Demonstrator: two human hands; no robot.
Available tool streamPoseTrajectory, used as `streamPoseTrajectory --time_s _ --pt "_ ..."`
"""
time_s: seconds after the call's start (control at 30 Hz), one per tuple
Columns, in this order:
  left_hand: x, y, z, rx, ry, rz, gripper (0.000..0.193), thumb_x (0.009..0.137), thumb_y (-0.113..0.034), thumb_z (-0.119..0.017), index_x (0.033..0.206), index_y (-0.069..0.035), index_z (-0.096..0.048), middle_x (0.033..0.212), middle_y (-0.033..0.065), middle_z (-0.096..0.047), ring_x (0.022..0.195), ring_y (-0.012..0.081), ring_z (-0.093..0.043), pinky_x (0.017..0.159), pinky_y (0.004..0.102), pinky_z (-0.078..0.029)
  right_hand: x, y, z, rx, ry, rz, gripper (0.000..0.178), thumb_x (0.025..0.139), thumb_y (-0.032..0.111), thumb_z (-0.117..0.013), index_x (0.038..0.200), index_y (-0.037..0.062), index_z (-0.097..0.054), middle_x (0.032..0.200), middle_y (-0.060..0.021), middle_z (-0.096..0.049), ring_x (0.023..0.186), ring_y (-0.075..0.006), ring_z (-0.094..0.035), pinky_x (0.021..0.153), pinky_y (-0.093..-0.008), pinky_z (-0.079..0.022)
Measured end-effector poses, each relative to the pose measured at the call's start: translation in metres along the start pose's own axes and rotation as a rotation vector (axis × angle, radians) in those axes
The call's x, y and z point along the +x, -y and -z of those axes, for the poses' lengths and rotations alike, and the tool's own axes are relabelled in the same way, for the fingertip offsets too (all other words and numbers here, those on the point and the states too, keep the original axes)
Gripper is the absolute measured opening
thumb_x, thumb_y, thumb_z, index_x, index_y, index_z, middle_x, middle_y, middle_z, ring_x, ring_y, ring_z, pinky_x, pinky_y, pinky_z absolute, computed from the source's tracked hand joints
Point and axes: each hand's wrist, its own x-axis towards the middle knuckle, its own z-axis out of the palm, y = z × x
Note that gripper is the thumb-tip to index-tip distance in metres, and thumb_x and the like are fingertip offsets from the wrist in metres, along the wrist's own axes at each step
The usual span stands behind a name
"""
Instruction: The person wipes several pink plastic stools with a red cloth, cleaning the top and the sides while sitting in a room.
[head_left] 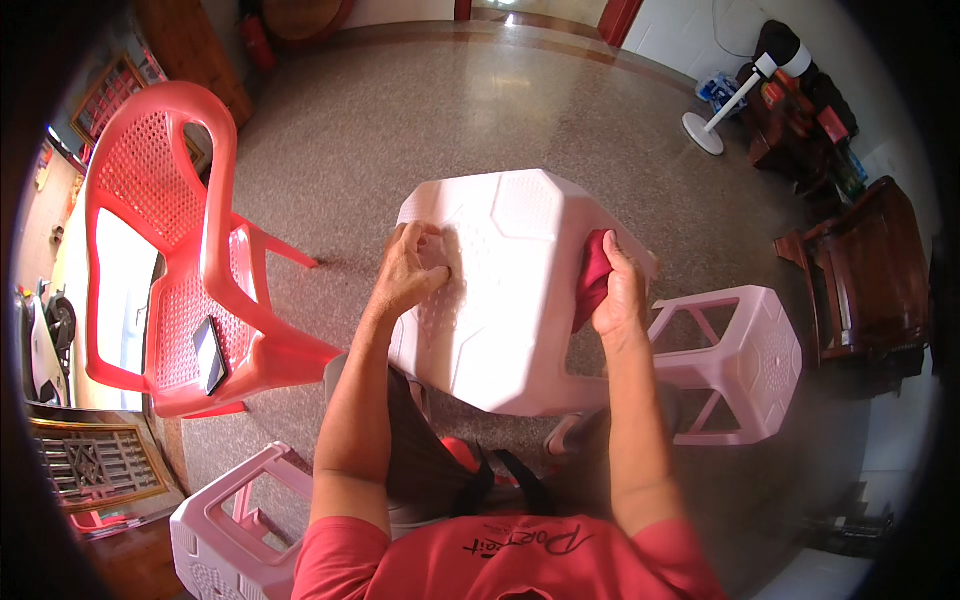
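Note:
A pale pink plastic stool (490,310) stands in front of me between my legs, its surface washed out by bright light. My left hand (408,272) rests on its left part, fingers bent and the thumb set apart, with nothing visible in the grip. A dark red cloth (592,282) is bunched in my right hand (622,292), which presses it to the stool's right side. My right thumb lies over the cloth; the other fingers are mostly hidden behind the hand.
A red plastic chair (165,200) at the left bears a phone (209,355). One pink stool (765,360) lies on its side to the right, another (215,535) at lower left. Farther off are a white fan (735,108) and a dark wooden chair (880,280).

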Motion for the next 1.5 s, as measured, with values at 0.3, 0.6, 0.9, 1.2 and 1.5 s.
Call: streamPoseTrajectory --time_s 0.3,0.6,0.9,1.2,1.5 --pt "0.011 0.006 -0.002 0.185 0.161 0.225 0.088 0.058 -0.016 -0.061 0.136 -0.025 -0.022 0.135 0.0193 -0.023 0.127 0.0375 -0.018 0.103 0.0421 -0.023 -0.017 0.0 -0.012 -0.019 0.04 0.057 0.032 0.087 0.027 -0.052 0.108 0.0031 -0.051 0.102 -0.0013 -0.053 0.093 -0.0113 -0.05 0.084 -0.0259 -0.041" --pt "0.02 0.041 0.002 0.08 0.219 0.266 0.09 0.061 -0.004 -0.053 0.137 -0.031 -0.014 0.143 0.0183 -0.003 0.131 0.0388 -0.001 0.105 0.044 -0.013 -0.017 -0.027 -0.009 -0.122 0.131 0.096 0.034 0.088 0.027 -0.051 0.113 0.0036 -0.049 0.107 -0.0023 -0.053 0.098 -0.0111 -0.049 0.086 -0.0261 -0.039" --pt "0.024 0.045 0.006 -0.215 0.156 0.096 0.084 0.058 0.01 -0.043 0.133 -0.026 -0.033 0.144 0.0118 -0.008 0.133 0.0286 0.002 0.106 0.0365 -0.005 0.017 0.022 -0.047 -0.499 0.155 0.556 0.029 0.088 0.034 -0.049 0.08 0.0061 -0.054 0.066 0.0013 -0.043 0.063 -0.0093 -0.043 0.058 -0.0238 -0.037" --pt "0.029 0.055 0.004 -0.381 0.147 0.068 0.083 0.055 0.013 -0.04 0.131 -0.02 -0.038 0.143 0.0149 -0.01 0.133 0.0203 -0.002 0.104 0.0281 -0.012 -0.014 -0.053 -0.034 -0.997 0.259 0.853 0.02 0.087 0.02 -0.047 0.08 0.0021 -0.041 0.072 -0.0172 -0.046 0.066 -0.0317 -0.047 0.058 -0.0413 -0.038" --pt "0.02 0.037 0.003 -0.331 0.135 0.095 0.083 0.056 0.017 -0.039 0.131 -0.019 -0.038 0.143 0.0145 -0.012 0.133 0.019 -0.005 0.102 0.0246 -0.016 -0.113 -0.05 0.006 -1.138 0.533 0.828 0.019 0.078 0.018 -0.057 0.075 0.0034 -0.045 0.065 -0.0129 -0.047 0.061 -0.0305 -0.047 0.055 -0.0388 -0.039"
